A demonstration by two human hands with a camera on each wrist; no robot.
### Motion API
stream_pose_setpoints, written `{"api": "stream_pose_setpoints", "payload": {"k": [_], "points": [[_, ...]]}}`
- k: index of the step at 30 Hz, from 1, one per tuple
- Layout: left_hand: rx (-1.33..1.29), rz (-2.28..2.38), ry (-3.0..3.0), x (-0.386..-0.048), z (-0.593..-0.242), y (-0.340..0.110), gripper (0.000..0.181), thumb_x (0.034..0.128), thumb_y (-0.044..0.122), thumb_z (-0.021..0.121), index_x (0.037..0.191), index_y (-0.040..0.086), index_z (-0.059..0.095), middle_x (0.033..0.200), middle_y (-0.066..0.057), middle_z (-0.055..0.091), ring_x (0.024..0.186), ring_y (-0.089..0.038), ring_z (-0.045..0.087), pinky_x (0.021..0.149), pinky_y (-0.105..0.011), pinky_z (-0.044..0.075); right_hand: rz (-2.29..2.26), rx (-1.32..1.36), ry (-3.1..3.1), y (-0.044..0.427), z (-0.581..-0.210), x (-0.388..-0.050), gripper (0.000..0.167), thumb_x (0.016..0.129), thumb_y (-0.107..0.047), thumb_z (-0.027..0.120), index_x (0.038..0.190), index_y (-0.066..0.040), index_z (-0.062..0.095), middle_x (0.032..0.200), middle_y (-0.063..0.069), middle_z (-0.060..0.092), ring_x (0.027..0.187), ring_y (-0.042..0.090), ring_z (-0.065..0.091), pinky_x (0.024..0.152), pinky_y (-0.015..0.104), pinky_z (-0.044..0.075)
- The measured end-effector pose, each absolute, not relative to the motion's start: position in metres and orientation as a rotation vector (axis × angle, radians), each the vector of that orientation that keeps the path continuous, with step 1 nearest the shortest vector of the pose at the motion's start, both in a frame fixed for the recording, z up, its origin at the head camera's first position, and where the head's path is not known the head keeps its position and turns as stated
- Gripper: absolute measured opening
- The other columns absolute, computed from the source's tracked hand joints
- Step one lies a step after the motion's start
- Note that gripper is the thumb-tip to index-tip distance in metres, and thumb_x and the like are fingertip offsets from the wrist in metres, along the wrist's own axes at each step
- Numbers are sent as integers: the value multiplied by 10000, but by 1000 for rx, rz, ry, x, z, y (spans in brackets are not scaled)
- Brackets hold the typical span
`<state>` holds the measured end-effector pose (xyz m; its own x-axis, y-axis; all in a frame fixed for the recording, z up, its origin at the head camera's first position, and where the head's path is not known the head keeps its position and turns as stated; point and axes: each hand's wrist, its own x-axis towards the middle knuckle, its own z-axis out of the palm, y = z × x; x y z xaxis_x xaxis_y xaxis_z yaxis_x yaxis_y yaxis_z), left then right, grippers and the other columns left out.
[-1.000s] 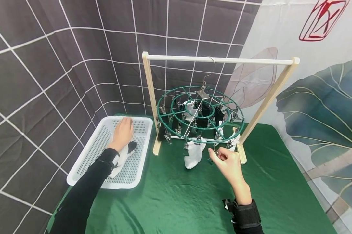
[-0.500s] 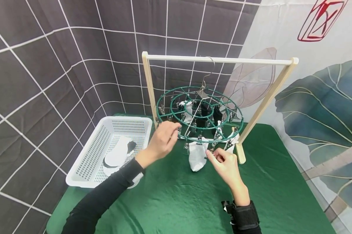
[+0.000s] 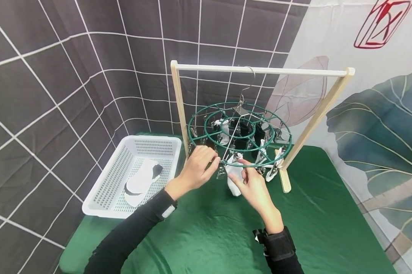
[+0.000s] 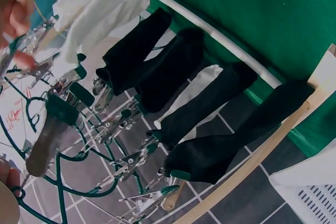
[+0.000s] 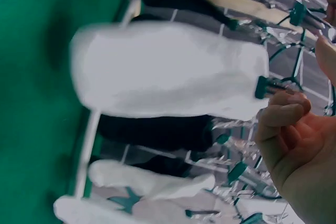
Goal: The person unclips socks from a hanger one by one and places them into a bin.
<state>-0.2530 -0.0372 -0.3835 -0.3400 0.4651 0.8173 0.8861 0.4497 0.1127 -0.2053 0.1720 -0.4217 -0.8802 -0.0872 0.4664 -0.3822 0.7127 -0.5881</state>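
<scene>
My left hand (image 3: 198, 165) grips the front-left rim of a green round clip hanger (image 3: 290, 139), its thumb and index finger close together. My right hand (image 3: 253, 188) is at the front of the same rim. A clip (image 5: 261, 86) there bites the top of a hanging white sock (image 5: 168, 72). In the right wrist view the curled right fingers (image 5: 286, 111) are close to that clip; whether they pinch it cannot be told. Black socks (image 4: 170, 72) and more white socks (image 4: 102, 14) hang from other clips.
The hanger's hook (image 3: 252, 78) sits on a wooden stand's crossbar (image 3: 209, 68). A white perforated basket (image 3: 103, 214) to the left contains a white sock with a dark heel (image 3: 140, 182). Green cloth (image 3: 199, 236) covers the table; a dark gridded curtain (image 3: 89, 76) is behind.
My left hand has left the basket and come right to the hanger's rim. My right hand has moved up and left, from a dangling clip to beside the front white sock.
</scene>
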Motion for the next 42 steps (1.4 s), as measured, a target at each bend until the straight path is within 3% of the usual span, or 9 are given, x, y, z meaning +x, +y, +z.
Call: {"api": "stream_pose_setpoints", "payload": {"k": [6, 15, 21, 25, 28, 32, 37, 39, 42], "points": [[-1130, -733, -2001, -254, -383, -39, 195, 971, 169, 437, 870, 89, 583, 824, 0, 568, 800, -165, 503, 842, -318, 404, 985, 394, -2367, 167, -414, -213, 420, 859, -210, 715, 1197, -46, 529, 652, -13, 488, 506, 67, 414, 509, 257, 361], [-1128, -732, -2032, -254, -382, -38, 170, 959, 169, 464, 848, 100, 573, 791, 16, 552, 768, -143, 485, 802, -302, 396, 1109, 300, -2456, 163, -416, -218, 461, 883, -271, 685, 1258, -60, 520, 724, 31, 603, 576, 100, 542, 537, 261, 436], [-1123, -740, -2030, -255, -382, -37, 172, 957, 167, 460, 854, 99, 580, 798, 20, 564, 779, -138, 496, 797, -293, 394, 1097, 381, -2352, 164, -416, -221, 165, 869, -141, 695, 1017, -87, 646, 654, -24, 543, 522, 95, 463, 476, 222, 372], [-1101, -737, -2006, -253, -383, -37, 173, 953, 159, 462, 860, 84, 587, 805, 3, 569, 793, -160, 509, 824, -313, 404, 1124, 385, -2314, 163, -414, -221, 149, 817, -100, 737, 906, -61, 623, 626, -28, 505, 528, 77, 442, 484, 208, 359], [-1065, -770, -1961, -251, -387, -36, 193, 957, 155, 443, 887, 59, 596, 858, -32, 578, 861, -194, 529, 912, -341, 406, 1141, 368, -2323, 162, -412, -222, 154, 804, -89, 729, 875, -56, 597, 611, -16, 502, 531, 82, 448, 500, 217, 369], [-943, -847, -1796, -245, -400, -32, 201, 936, 112, 431, 956, 16, 607, 997, -118, 565, 983, -271, 513, 980, -397, 372, 1143, 324, -2361, 162, -409, -222, 120, 804, -88, 680, 864, -65, 578, 605, -11, 486, 542, 108, 448, 527, 240, 369], [-940, -835, -1606, -230, -430, -24, 164, 869, 41, 470, 966, -26, 585, 975, -148, 534, 893, -281, 498, 826, -389, 414, 1154, 294, -2382, 162, -408, -221, 100, 783, -71, 638, 851, -94, 569, 606, -14, 451, 547, 131, 429, 539, 256, 348], [-1002, -873, -1683, -224, -442, -21, 163, 887, 54, 468, 992, -25, 563, 980, -137, 533, 896, -266, 508, 822, -378, 436, 1146, 303, -2379, 163, -408, -222, 107, 774, -61, 636, 853, -94, 571, 607, -14, 452, 545, 130, 427, 537, 254, 346], [-984, -1049, -1989, -218, -458, -20, 248, 965, 165, 452, 1154, 13, 500, 1137, -127, 509, 1032, -242, 504, 895, -351, 441, 1160, 335, -2374, 163, -407, -222, 110, 783, -52, 640, 863, -81, 569, 613, -9, 447, 546, 124, 415, 527, 251, 341]]}}
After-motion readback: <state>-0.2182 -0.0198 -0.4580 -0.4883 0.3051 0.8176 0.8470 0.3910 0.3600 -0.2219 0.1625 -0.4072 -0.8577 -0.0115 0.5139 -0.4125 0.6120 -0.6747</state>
